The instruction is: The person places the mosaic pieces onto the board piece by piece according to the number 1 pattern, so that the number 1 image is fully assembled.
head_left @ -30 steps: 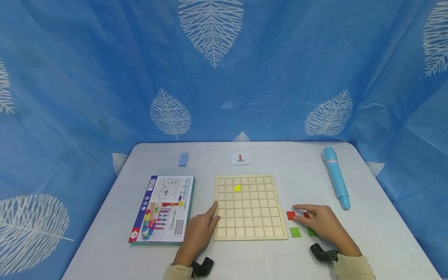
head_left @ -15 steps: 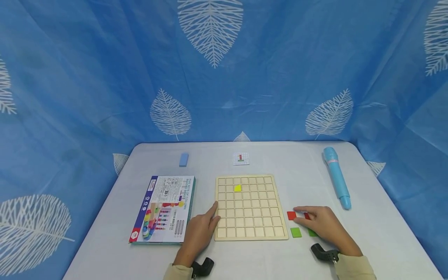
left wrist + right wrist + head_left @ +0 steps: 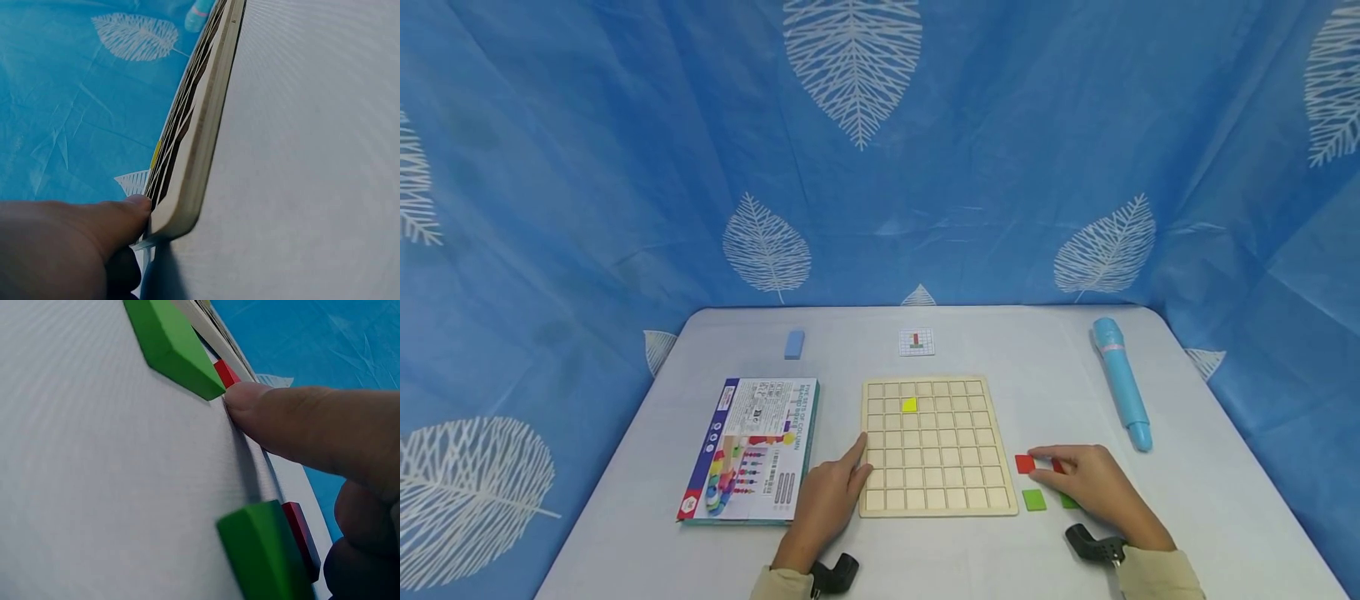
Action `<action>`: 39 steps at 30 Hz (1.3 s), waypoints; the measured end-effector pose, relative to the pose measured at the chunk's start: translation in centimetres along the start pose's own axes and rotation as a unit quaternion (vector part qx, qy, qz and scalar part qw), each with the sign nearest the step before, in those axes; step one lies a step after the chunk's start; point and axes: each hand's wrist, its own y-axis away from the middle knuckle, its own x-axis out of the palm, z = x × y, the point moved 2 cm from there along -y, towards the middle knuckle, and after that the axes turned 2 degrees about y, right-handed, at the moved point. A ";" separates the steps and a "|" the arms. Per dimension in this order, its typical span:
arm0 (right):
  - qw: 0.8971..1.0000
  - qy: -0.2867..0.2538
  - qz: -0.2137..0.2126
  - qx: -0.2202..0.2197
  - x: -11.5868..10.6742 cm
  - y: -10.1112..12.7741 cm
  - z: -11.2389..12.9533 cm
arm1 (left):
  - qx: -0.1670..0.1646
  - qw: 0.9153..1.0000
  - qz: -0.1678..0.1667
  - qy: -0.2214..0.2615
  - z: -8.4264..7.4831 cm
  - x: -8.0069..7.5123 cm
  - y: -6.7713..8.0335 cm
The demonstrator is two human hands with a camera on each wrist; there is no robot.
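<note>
While the left hand [image 3: 827, 500] keeps bracing the wooden grid board [image 3: 934, 445], the right hand [image 3: 1093, 483] is inching onto a red tile [image 3: 1024, 463], seemingly pinching it, though fingers hide the contact.

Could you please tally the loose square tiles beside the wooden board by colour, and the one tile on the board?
Red tiles: 2
Green tiles: 2
Yellow tile on the board: 1
Total: 5
</note>
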 end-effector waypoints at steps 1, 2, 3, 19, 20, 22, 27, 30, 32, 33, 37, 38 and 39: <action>1.000 -0.001 0.000 0.001 0.0 0.0 0.0 | 0.000 1.000 -0.001 -0.001 0.0 0.0 0.0; 1.000 -0.004 0.000 0.002 0.0 0.0 0.0 | 0.000 1.000 -0.001 -0.001 0.0 0.0 0.0; 1.000 -0.007 -0.001 0.004 0.0 0.1 0.0 | 0.001 1.000 -0.002 -0.001 0.0 0.0 0.0; 0.998 -0.058 -0.020 0.018 -0.3 0.3 0.3 | 0.000 1.000 -0.002 -0.002 0.0 0.0 0.0; 0.998 -0.061 -0.022 0.018 -0.3 0.3 0.4 | -0.001 1.000 -0.001 -0.001 0.0 -0.1 0.0; 0.997 -0.065 -0.021 0.019 -0.2 0.3 0.5 | -0.002 1.000 0.003 0.001 0.0 -0.1 0.0; 0.997 -0.067 -0.023 0.018 -0.3 0.3 0.7 | -0.001 1.000 0.005 0.002 0.0 0.0 0.0; 0.997 -0.064 -0.035 0.012 -0.4 0.2 0.8 | 0.001 1.000 0.004 0.004 0.0 0.1 0.0; 0.997 -0.059 -0.043 0.005 -0.6 0.2 0.9 | 0.001 1.000 0.004 0.004 0.0 0.1 0.0; 0.997 -0.056 -0.045 0.002 -0.7 0.2 0.9 | 0.001 1.000 0.003 0.004 0.0 0.1 0.0; 0.997 -0.051 -0.051 -0.010 -1.1 -0.2 1.1 | 0.001 1.000 0.002 0.002 0.1 0.1 0.0; 0.997 -0.054 -0.053 -0.010 -1.2 -0.4 1.2 | 0.001 1.000 0.002 0.002 0.1 0.1 0.0; 0.997 -0.054 -0.055 -0.014 -1.4 -0.5 1.2 | 0.001 1.000 0.002 0.001 0.1 0.1 0.0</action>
